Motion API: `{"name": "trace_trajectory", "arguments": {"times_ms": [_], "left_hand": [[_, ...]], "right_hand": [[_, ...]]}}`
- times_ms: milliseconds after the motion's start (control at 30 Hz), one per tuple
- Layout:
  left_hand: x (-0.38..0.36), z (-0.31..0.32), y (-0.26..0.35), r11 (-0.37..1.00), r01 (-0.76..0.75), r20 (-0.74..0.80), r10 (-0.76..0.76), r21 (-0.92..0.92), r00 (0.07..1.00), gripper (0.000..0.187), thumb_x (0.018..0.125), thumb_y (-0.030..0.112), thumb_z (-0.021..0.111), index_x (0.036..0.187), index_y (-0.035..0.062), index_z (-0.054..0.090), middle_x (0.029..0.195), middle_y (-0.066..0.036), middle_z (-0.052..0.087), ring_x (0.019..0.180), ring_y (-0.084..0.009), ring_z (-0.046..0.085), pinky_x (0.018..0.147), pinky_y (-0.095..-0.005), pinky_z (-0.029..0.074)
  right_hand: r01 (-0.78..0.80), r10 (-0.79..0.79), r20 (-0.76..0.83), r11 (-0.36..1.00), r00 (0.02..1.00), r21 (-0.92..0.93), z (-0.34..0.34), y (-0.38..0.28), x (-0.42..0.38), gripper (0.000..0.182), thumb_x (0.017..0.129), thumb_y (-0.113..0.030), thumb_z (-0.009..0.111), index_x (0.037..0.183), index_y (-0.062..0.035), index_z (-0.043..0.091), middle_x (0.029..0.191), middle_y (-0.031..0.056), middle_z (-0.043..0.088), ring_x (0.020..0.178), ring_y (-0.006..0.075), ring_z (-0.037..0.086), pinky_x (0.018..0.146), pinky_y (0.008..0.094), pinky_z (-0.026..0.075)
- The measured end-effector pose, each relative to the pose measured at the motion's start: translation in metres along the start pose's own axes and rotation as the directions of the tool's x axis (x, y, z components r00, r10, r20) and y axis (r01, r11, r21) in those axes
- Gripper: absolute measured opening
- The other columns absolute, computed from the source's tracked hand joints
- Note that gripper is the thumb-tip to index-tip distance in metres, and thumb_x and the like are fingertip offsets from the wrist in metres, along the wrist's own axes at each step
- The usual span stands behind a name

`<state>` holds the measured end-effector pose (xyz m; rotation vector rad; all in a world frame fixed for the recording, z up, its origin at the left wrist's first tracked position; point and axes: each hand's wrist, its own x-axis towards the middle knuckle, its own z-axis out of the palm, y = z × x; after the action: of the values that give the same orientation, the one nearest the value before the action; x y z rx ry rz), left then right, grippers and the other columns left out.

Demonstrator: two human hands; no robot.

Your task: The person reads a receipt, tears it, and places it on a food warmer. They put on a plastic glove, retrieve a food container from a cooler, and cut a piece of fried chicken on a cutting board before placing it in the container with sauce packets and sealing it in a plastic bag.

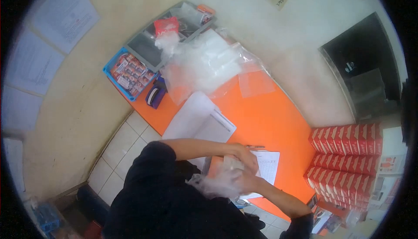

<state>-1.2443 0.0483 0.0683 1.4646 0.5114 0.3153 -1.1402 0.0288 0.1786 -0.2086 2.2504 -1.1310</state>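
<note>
My left hand and my right hand are close together near the front edge of the orange table. Both sets of fingers are closed around a clear plastic bag, which hangs crumpled toward my body. Something whitish shows between the hands, but blur hides what it is. Beneath and beside the hands lies a printed sheet with a table. Just beyond my left hand is a pen. White papers spread out past my left forearm.
A pile of clear plastic bags lies at the back, by a grey compartment tray with a red packet. A blue tray of sachets and a purple object sit left. Red boxes are stacked at right.
</note>
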Motion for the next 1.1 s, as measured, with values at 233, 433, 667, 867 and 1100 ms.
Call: {"name": "trace_trajectory", "arguments": {"times_ms": [233, 433, 667, 867, 1100], "left_hand": [[-0.037, -0.037, -0.049, 0.990, -0.069, -0.591, -0.017, -0.123, 0.806, 0.029, 0.085, 0.029, 0.070, 0.101, 0.0056, 0.065, 0.098, -0.010, 0.067, 0.092, -0.0177, 0.062, 0.076, -0.0352, 0.051], [-0.035, -0.009, -0.014, 0.953, -0.242, -0.976, -0.145, -0.181, 0.161, 0.033, 0.077, 0.018, 0.078, 0.096, 0.0037, 0.055, 0.091, -0.012, 0.062, 0.087, -0.0168, 0.060, 0.073, -0.0328, 0.051], [0.005, 0.025, -0.008, 0.988, -0.153, -0.999, -0.003, 0.002, -0.036, 0.028, 0.082, 0.013, 0.077, 0.089, 0.0074, 0.050, 0.084, -0.002, 0.053, 0.081, -0.0107, 0.055, 0.073, -0.0284, 0.046], [-0.076, -0.020, -0.039, 0.363, -0.665, -0.758, -0.329, -0.653, 0.564, 0.038, 0.097, 0.045, 0.054, 0.113, 0.0104, 0.058, 0.103, -0.010, 0.062, 0.097, -0.0185, 0.062, 0.089, -0.0351, 0.051], [-0.100, -0.060, 0.003, 0.829, 0.110, 0.190, -0.005, -0.548, 0.982, 0.057, 0.100, 0.049, 0.045, 0.144, 0.0118, 0.045, 0.136, -0.016, 0.057, 0.116, -0.0241, 0.060, 0.102, -0.0388, 0.045]], "right_hand": [[0.021, 0.362, -0.655, 0.866, 0.663, 0.500, 0.062, 0.097, -0.022, 0.033, 0.080, -0.006, 0.063, 0.112, 0.0000, 0.064, 0.111, 0.0170, 0.065, 0.112, 0.0327, 0.060, 0.099, 0.0441, 0.046], [0.242, 0.516, -0.856, 0.836, -0.041, 0.493, 0.047, 0.138, -0.029, 0.034, 0.087, -0.002, 0.055, 0.121, 0.0016, 0.057, 0.114, 0.0139, 0.062, 0.104, 0.0234, 0.059, 0.087, 0.0362, 0.050], [0.510, 0.809, -0.393, 0.583, -0.438, 0.632, 0.021, 0.098, -0.025, 0.024, 0.093, -0.005, 0.051, 0.115, -0.0010, 0.061, 0.097, 0.0031, 0.061, 0.081, 0.0096, 0.056, 0.063, 0.0247, 0.046], [-0.192, 0.397, -0.918, 0.899, -0.027, 0.394, 0.053, 0.103, -0.042, 0.036, 0.091, -0.023, 0.062, 0.121, -0.0042, 0.063, 0.118, 0.0099, 0.063, 0.106, 0.0252, 0.059, 0.085, 0.0361, 0.048], [0.020, -0.022, -0.192, 1.000, 0.981, -0.017, -0.025, -0.023, 0.034, 0.040, 0.081, -0.021, 0.069, 0.116, -0.0023, 0.065, 0.123, 0.0221, 0.057, 0.114, 0.0358, 0.057, 0.101, 0.0446, 0.045]]}}
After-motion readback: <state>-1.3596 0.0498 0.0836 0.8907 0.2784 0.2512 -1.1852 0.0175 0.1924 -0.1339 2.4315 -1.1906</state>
